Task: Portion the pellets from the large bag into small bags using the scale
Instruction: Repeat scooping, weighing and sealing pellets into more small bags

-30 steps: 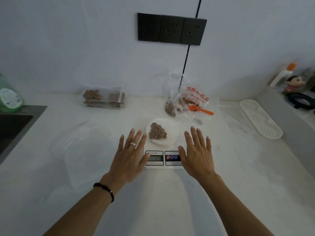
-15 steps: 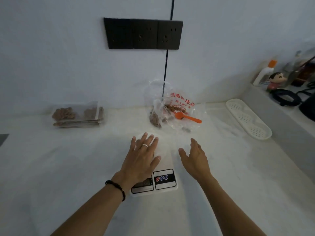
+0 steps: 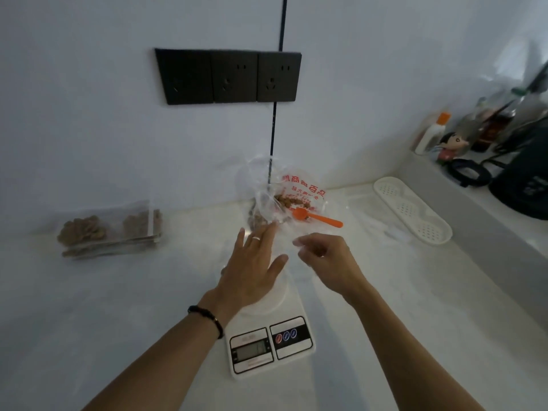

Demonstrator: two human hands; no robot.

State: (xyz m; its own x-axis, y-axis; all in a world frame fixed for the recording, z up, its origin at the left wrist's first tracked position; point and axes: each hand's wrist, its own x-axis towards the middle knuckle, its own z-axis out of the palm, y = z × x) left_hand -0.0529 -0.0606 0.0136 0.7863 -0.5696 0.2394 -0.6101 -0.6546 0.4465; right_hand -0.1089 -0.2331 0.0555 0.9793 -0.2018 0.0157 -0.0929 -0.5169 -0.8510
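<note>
Now both my hands have left the white digital kitchen scale [image 3: 271,341] and reach toward the clear printed plastic bag of brown pellets [image 3: 284,200] at the wall. My left hand [image 3: 255,268] hovers over the platform, fingers spread; my right hand [image 3: 326,259] curls, seemingly pinching thin clear film. More scooping looks next.

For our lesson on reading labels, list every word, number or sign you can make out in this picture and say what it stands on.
Large bag: red printed characters, seen reversed through the plastic, not readable.
Scale display: digits too dim and blurred to read.
Scale button panel: three round buttons, two red and one blue between them, symbols too small to read.
Wall sockets, orange spoon, filled small bags: no text visible.
</note>
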